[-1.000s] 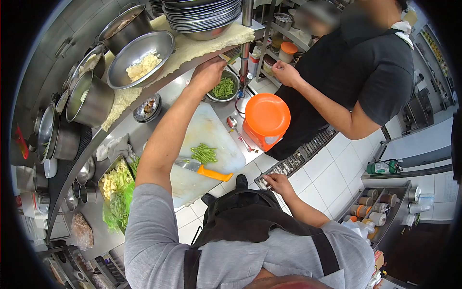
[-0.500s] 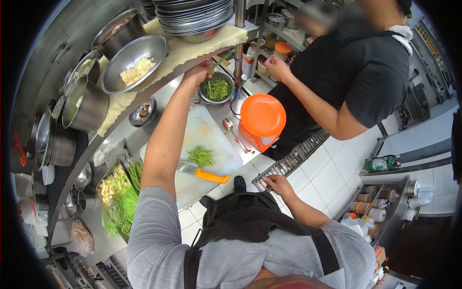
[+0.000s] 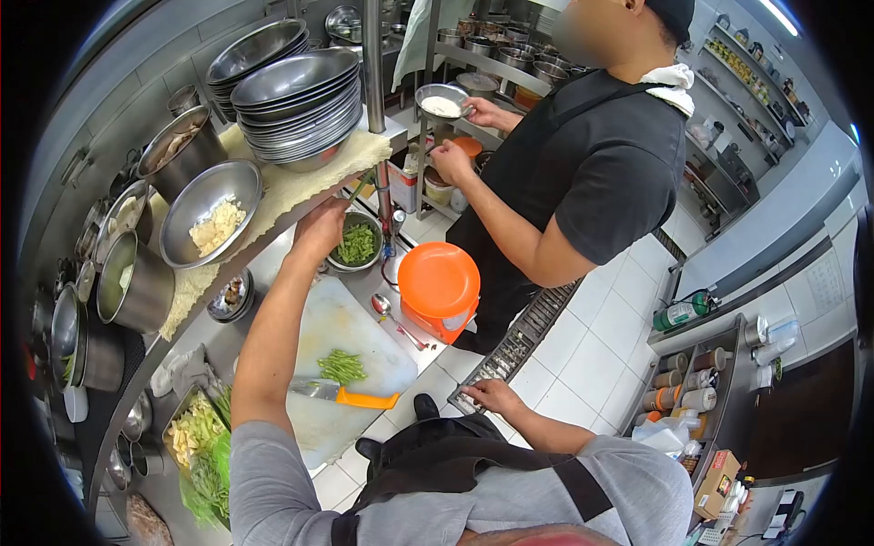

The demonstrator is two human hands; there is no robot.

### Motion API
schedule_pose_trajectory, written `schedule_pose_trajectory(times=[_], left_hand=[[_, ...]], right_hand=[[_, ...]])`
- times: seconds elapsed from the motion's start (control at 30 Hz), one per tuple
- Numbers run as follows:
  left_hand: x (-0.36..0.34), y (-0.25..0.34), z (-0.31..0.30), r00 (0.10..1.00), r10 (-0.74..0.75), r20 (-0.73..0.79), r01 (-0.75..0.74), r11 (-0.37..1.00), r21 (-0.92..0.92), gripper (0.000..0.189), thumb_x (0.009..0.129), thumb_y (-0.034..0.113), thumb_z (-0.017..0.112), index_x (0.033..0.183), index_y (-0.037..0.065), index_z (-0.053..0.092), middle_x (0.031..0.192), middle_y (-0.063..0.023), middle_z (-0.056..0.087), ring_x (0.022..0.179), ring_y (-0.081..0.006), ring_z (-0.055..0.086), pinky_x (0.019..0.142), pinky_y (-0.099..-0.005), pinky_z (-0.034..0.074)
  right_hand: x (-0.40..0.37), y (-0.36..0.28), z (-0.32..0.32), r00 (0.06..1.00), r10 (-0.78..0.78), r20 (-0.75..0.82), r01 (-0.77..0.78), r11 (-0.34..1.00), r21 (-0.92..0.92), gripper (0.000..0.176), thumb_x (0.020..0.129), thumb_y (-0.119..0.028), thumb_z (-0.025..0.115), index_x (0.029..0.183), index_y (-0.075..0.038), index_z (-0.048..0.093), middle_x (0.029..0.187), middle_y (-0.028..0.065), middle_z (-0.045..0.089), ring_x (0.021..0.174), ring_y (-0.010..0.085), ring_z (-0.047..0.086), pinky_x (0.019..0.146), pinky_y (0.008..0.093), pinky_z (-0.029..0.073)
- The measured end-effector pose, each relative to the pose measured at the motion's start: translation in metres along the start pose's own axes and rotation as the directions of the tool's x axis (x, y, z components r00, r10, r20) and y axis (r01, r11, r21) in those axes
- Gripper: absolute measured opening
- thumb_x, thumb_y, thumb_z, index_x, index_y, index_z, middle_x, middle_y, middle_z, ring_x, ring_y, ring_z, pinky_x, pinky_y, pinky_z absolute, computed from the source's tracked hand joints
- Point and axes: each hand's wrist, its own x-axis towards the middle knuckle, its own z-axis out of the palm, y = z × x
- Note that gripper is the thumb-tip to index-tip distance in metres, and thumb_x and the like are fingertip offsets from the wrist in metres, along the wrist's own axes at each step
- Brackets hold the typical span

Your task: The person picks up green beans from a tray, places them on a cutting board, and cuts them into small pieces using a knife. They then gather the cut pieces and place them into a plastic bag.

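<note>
My left hand [image 3: 320, 227] is reached out beneath the shelf edge, fingers closed on a thin green stalk [image 3: 360, 186]. Just below it stands a metal bowl [image 3: 377, 261] holding chopped greens [image 3: 358, 244]. My right hand [image 3: 492, 398] hangs in front of me over the floor, fingers loosely apart and holding nothing. Between my arms lies a white cutting board [image 3: 314, 332] with a small heap of cut green beans [image 3: 343, 366]. A knife with an orange handle [image 3: 367, 399] rests flat beside the heap.
A co-worker [image 3: 564, 173] stands across, holding a small bowl [image 3: 443, 102] of something white. An orange scale [image 3: 439, 282] and a spoon [image 3: 381, 305] sit by the board. The shelf [image 3: 300, 187] bears stacked metal bowls [image 3: 296, 100] and pots. A vegetable tray [image 3: 196, 432] is at left.
The view has shifted, showing more of the room. The co-worker now visibly holds a small bowl of white stuff. My left hand stays near the greens bowl with the stalk; the knife and board are unmoved.
</note>
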Motion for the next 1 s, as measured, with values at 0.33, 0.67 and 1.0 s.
schedule_pose_trajectory(times=[0.33,0.67,1.0], left_hand=[[0.015,-0.03,0.012,0.696,-0.571,0.436,0.686,0.349,-0.639,0.02,0.094,0.013,0.061,0.111,0.004,0.064,0.089,-0.0038,0.063,0.077,-0.0132,0.06,0.069,-0.0331,0.051],[-0.112,-0.032,0.003,0.831,-0.557,-0.01,0.455,0.689,-0.565,0.022,0.089,0.014,0.07,0.108,0.003,0.071,0.094,-0.0085,0.073,0.083,-0.0168,0.067,0.072,-0.0308,0.052],[-0.393,0.008,-0.082,0.202,-0.916,0.346,0.606,-0.161,-0.779,0.027,0.094,0.013,0.067,0.116,-0.002,0.066,0.087,-0.0033,0.067,0.073,-0.0093,0.059,0.06,-0.0239,0.04]], right_hand=[[0.01,0.001,0.005,0.999,-0.038,0.017,0.038,0.999,0.02,0.06,0.095,-0.059,0.054,0.09,-0.003,0.075,0.074,0.0176,0.069,0.075,0.0349,0.069,0.074,0.0428,0.053],[0.025,-0.057,0.013,0.849,-0.528,-0.002,0.528,0.848,-0.053,0.03,0.09,-0.032,0.071,0.094,-0.002,0.072,0.09,0.018,0.069,0.078,0.0361,0.067,0.071,0.0428,0.053],[0.082,-0.181,0.105,0.492,-0.792,0.361,0.87,0.436,-0.229,0.047,0.083,-0.018,0.073,0.126,-0.006,0.056,0.109,0.0177,0.063,0.102,0.037,0.063,0.085,0.0462,0.053]])
